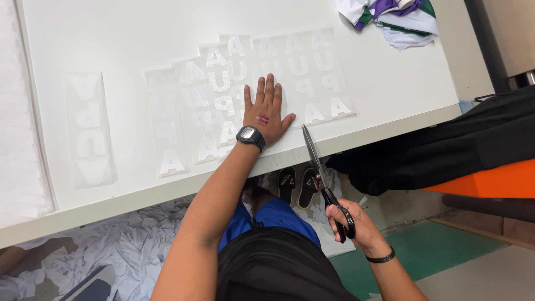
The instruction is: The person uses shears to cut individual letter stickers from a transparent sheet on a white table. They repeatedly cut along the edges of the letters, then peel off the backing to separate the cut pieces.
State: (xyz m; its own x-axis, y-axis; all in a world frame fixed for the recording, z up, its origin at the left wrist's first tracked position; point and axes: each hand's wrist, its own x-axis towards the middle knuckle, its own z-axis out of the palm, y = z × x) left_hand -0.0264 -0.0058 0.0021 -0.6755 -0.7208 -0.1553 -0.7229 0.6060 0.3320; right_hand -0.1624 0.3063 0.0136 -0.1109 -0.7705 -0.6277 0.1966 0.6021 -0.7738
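Note:
My left hand (266, 108) lies flat, fingers spread, on clear film sheets of white cut-out letters (304, 75) on a white table (390, 83). A dark wristwatch (250, 136) is on that wrist. My right hand (354, 223) is below the table's front edge, closed on the black handles of long scissors (315, 159). The blades point up toward the table edge, close to the right of my left thumb. More letter strips (167, 122) overlap to the left of my hand, and one separate strip (89, 128) lies further left.
A pile of white, purple and green fabric (398, 17) sits at the table's far right corner. Black cloth (446, 145) and an orange surface (490, 181) are to the right. White scraps (139, 239) cover the floor; sandals (298, 184) show under the table.

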